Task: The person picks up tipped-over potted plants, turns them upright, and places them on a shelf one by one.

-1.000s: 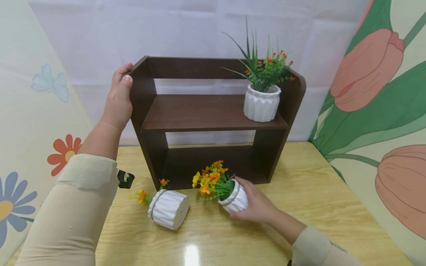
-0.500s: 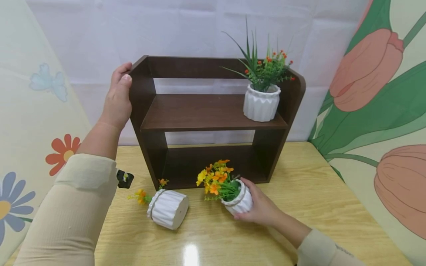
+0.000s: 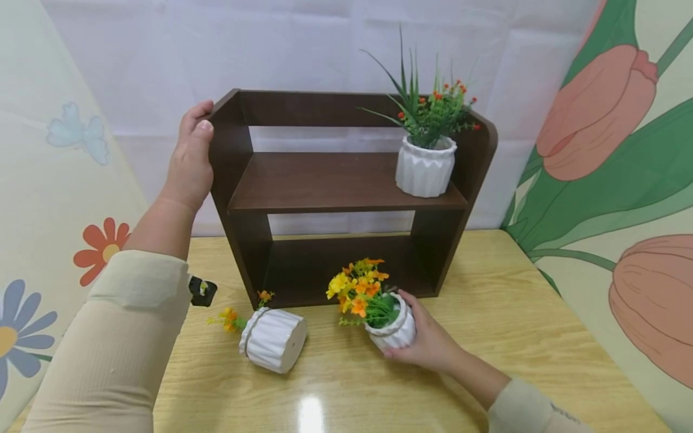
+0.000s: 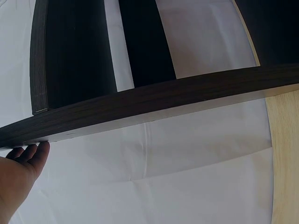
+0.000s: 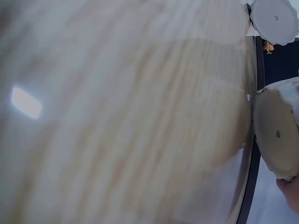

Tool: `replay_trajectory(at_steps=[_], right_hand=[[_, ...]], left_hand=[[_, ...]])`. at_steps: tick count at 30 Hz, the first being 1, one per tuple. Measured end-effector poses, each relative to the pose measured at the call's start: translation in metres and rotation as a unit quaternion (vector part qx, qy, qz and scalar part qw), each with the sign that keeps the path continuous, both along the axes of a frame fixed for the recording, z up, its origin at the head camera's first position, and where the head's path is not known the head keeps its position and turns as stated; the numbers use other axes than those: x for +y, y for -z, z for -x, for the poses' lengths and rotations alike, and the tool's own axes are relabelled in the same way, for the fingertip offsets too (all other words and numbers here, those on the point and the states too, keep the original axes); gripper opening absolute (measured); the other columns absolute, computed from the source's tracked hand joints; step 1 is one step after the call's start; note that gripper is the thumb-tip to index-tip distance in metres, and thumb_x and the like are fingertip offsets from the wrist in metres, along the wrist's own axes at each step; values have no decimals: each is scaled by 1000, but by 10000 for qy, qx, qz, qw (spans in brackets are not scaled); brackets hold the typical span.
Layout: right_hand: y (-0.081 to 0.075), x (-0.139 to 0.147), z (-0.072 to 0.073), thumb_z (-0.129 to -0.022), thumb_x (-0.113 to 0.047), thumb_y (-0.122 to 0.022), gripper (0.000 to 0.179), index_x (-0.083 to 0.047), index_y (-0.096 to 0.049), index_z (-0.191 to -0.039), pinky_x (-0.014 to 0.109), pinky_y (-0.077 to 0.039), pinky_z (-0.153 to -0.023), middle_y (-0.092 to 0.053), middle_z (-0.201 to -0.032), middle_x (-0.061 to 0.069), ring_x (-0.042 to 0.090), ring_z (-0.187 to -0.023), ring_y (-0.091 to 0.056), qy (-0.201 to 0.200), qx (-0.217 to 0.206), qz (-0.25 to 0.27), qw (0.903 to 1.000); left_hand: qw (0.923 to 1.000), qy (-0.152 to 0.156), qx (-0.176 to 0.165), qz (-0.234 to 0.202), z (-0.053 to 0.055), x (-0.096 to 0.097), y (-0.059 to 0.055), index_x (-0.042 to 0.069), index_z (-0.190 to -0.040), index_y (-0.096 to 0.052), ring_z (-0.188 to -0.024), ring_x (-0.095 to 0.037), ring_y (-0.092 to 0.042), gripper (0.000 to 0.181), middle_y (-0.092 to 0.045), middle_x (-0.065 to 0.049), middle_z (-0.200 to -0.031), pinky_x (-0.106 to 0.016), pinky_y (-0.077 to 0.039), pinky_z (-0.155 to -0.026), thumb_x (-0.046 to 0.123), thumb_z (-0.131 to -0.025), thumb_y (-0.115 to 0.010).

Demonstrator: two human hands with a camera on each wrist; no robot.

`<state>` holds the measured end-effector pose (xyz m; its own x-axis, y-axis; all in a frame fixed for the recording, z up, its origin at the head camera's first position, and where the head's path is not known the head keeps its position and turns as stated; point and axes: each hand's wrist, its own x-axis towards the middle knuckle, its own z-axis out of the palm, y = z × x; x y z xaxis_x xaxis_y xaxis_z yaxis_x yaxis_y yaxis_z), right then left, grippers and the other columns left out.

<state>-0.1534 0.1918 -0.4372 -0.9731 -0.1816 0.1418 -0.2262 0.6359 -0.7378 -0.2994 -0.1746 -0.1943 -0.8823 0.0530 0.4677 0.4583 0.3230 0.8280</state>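
Note:
My right hand (image 3: 433, 337) grips a white ribbed flower pot (image 3: 394, 331) with yellow and orange artificial flowers (image 3: 360, 288). The pot is tilted left in front of the lower shelf; its underside (image 5: 275, 133) shows in the right wrist view. On the left, my left hand (image 3: 189, 159) touches the upper outer side of a dark brown two-tier shelf (image 3: 335, 180). In the left wrist view, its fingertips (image 4: 42, 154) rest against the shelf's side panel. A second white pot (image 3: 273, 341) with orange flowers lies on its side on the table.
A white pot (image 3: 426, 168) with grassy leaves and small red flowers stands at the right of the upper shelf. The shelf stands on a light wooden table (image 3: 520, 325). White cloth (image 3: 303, 48) hangs behind, and flower-painted panels (image 3: 622, 240) flank both sides.
My right hand has moved the held flower pot a little to the right, and the pot has turned slightly more upright. My left hand stays at the shelf's side.

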Motion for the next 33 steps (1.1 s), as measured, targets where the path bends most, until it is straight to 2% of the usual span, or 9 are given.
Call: replay_trajectory(at_steps=[7,18,29,33], right_hand=[[1,1,-5,-59,-28,-94,119,-14,-22,-153,57,-39,-104,-44,-147,20,40,-131,-47,245,-367,249,9987],[8,4,-12,-59,-29,-94,118,-19,-23,-152,59,-36,-107,-41,-149,20,41,-133,-44,521,-481,643,9954],[18,-5,-22,-56,-18,-94,117,-11,-25,-150,59,-31,-110,-41,-149,19,39,-134,-43,1007,-330,1344,9852],[22,-8,-25,-58,-17,-93,116,-13,-23,-150,58,-30,-111,-38,-150,19,39,-136,-42,1095,-271,1538,9816]], left_hand=[[10000,-21,-17,53,1,0,1,32,-153,-22,-126,-14,-33,50,-31,-4,-148,-31,-30,-102,38,-104,-15],[10000,-16,-56,-6,1,0,1,32,-153,-21,-127,-13,-32,49,-31,-4,-149,-29,-29,-104,38,-104,-15],[10000,-36,-82,0,1,0,0,32,-153,-21,-129,-14,-32,50,-30,-5,-150,-30,-28,-105,38,-104,-15],[9999,-30,-101,6,2,0,-1,33,-153,-22,-127,-14,-33,50,-30,-4,-150,-30,-29,-104,38,-104,-15]])
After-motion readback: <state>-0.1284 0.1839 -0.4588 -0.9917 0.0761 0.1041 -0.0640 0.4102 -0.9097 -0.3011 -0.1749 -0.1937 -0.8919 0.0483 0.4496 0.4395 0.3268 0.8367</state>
